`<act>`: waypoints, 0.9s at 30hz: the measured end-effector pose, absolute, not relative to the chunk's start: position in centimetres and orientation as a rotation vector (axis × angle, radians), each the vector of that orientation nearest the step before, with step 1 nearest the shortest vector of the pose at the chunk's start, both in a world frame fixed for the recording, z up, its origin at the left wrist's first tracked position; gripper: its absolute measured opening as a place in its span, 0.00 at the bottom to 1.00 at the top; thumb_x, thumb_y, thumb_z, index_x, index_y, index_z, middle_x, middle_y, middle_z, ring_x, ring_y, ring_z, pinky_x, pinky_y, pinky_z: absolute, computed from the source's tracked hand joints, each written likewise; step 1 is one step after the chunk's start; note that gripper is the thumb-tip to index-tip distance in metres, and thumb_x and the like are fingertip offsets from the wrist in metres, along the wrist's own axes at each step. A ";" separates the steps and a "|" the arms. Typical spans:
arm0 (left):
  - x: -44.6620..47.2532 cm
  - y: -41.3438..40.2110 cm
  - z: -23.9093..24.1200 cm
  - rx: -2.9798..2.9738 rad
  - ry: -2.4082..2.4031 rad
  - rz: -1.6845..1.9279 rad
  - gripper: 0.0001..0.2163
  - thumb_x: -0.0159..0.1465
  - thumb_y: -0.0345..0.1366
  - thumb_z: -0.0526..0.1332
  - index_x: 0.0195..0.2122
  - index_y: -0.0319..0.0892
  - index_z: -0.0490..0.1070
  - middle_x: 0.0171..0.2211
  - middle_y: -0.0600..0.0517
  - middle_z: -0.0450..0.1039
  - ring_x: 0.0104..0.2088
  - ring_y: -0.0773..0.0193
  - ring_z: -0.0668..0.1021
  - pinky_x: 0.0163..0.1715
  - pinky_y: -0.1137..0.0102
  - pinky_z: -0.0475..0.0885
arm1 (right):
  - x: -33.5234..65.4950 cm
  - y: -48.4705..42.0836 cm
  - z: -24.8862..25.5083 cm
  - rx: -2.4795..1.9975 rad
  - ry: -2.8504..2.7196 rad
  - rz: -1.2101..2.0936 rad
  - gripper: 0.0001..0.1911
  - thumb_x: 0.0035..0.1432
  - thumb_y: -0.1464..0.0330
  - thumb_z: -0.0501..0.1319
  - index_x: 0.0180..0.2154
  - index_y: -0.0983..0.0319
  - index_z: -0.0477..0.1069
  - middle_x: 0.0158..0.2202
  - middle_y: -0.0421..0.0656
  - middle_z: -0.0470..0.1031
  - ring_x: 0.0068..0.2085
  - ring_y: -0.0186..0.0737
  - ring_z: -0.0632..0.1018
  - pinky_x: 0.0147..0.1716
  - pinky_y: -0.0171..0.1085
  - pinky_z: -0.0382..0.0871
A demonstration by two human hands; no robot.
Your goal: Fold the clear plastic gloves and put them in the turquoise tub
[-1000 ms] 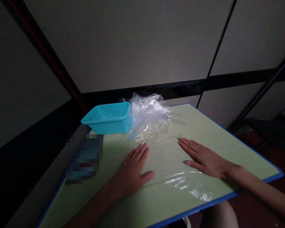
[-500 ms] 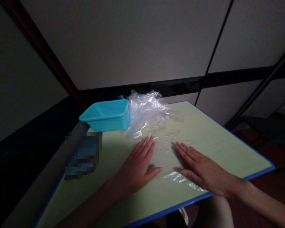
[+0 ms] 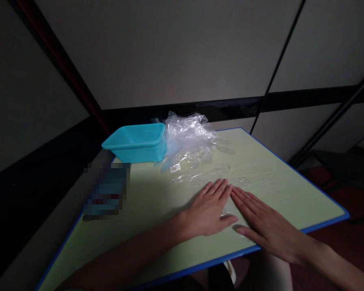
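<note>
My left hand (image 3: 210, 208) lies flat, fingers stretched out, on a thin clear disposable plastic glove (image 3: 197, 176) spread on the table. Beside it my right hand (image 3: 257, 214) is also flat with fingers extended; the index fingertips of both hands nearly meet. Much of the glove is hidden beneath the hands, and its finger-like ends show beyond them. A crumpled pile of clear plastic gloves (image 3: 191, 137) sits farther back on the table.
A turquoise plastic basket (image 3: 136, 151) stands at the back left, against the pile. A blurred-out dark item (image 3: 107, 192) lies at the left edge. The pale yellow table (image 3: 285, 190) has a blue rim, with cabinet panels (image 3: 176, 56) behind it.
My left hand has slid to the right across the glove, closing the gap to my right hand. My right hand has barely moved.
</note>
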State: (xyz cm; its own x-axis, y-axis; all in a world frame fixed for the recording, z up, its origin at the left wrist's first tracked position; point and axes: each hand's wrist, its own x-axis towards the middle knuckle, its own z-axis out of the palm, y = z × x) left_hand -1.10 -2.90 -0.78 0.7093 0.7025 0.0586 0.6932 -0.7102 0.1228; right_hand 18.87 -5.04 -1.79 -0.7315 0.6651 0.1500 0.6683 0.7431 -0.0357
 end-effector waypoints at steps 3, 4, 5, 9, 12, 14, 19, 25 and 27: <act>-3.0 -2.8 -0.6 2.797 1.211 0.117 0.34 0.61 0.55 0.44 0.61 0.35 0.41 0.62 0.45 0.37 0.61 0.59 0.42 0.58 0.63 0.41 | 18.9 -5.1 -1.9 -1.085 -2.778 -0.018 0.37 0.60 0.56 0.47 0.61 0.66 0.32 0.62 0.49 0.38 0.61 0.47 0.47 0.57 0.47 0.52; -3.7 -2.9 -0.5 2.791 1.231 0.099 0.34 0.61 0.55 0.45 0.61 0.35 0.41 0.62 0.45 0.37 0.61 0.59 0.42 0.58 0.64 0.41 | 19.0 -5.1 -1.9 -1.089 -2.776 -0.012 0.37 0.60 0.56 0.47 0.61 0.65 0.32 0.62 0.49 0.38 0.61 0.47 0.47 0.57 0.47 0.51; -4.6 -2.9 -0.4 2.785 1.257 0.083 0.35 0.60 0.55 0.46 0.61 0.35 0.41 0.62 0.45 0.37 0.61 0.59 0.42 0.58 0.64 0.41 | 19.0 -5.1 -2.0 -1.094 -2.773 -0.008 0.37 0.60 0.56 0.47 0.61 0.65 0.32 0.63 0.48 0.38 0.61 0.47 0.47 0.57 0.46 0.51; -8.2 -3.3 -0.3 2.749 1.395 0.040 0.35 0.58 0.51 0.52 0.61 0.37 0.41 0.63 0.45 0.36 0.61 0.60 0.42 0.58 0.65 0.42 | 19.0 -5.1 -1.9 -1.110 -2.776 -0.012 0.37 0.59 0.56 0.47 0.61 0.65 0.32 0.63 0.49 0.38 0.61 0.47 0.48 0.57 0.47 0.52; -11.1 -4.1 -0.5 2.701 1.518 -0.030 0.35 0.58 0.50 0.53 0.61 0.36 0.42 0.62 0.44 0.36 0.61 0.59 0.43 0.58 0.64 0.44 | 19.0 -5.1 -1.9 -1.115 -2.780 -0.018 0.37 0.59 0.55 0.47 0.61 0.65 0.32 0.62 0.49 0.38 0.61 0.47 0.48 0.56 0.47 0.52; -12.8 -4.7 -0.7 2.675 1.593 -0.063 0.35 0.58 0.51 0.53 0.61 0.36 0.42 0.62 0.44 0.36 0.61 0.58 0.44 0.58 0.63 0.45 | 19.0 -5.2 -1.9 -1.121 -2.772 -0.017 0.38 0.59 0.55 0.48 0.61 0.64 0.31 0.62 0.49 0.38 0.61 0.48 0.48 0.56 0.48 0.52; -15.1 -5.6 -0.9 2.654 1.694 -0.082 0.36 0.59 0.54 0.50 0.61 0.34 0.43 0.62 0.42 0.36 0.61 0.55 0.44 0.58 0.61 0.44 | 19.2 -5.1 -2.0 -1.102 -2.791 0.002 0.38 0.59 0.56 0.48 0.61 0.63 0.29 0.63 0.48 0.38 0.61 0.47 0.48 0.56 0.48 0.52; -10.5 -5.9 2.0 2.741 1.556 0.056 0.32 0.62 0.50 0.47 0.61 0.33 0.42 0.62 0.43 0.34 0.61 0.58 0.41 0.58 0.63 0.45 | 19.3 -5.0 -1.9 -1.081 -2.815 -0.006 0.39 0.59 0.55 0.48 0.61 0.65 0.29 0.62 0.49 0.38 0.60 0.48 0.48 0.56 0.48 0.53; -7.3 -5.9 2.7 2.795 1.474 0.135 0.26 0.66 0.44 0.43 0.60 0.34 0.43 0.62 0.44 0.37 0.61 0.62 0.42 0.58 0.66 0.44 | 19.3 -5.0 -2.0 -1.072 -2.821 -0.010 0.39 0.59 0.56 0.48 0.61 0.64 0.29 0.62 0.49 0.38 0.60 0.48 0.49 0.56 0.48 0.53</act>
State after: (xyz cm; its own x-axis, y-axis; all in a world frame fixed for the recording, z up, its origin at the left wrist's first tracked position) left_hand -7.28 -5.88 2.72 0.5621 0.8227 0.0852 0.8245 -0.5655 0.0206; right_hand 19.29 -4.99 -1.97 -0.7411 0.6610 0.1175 0.6618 0.7487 -0.0376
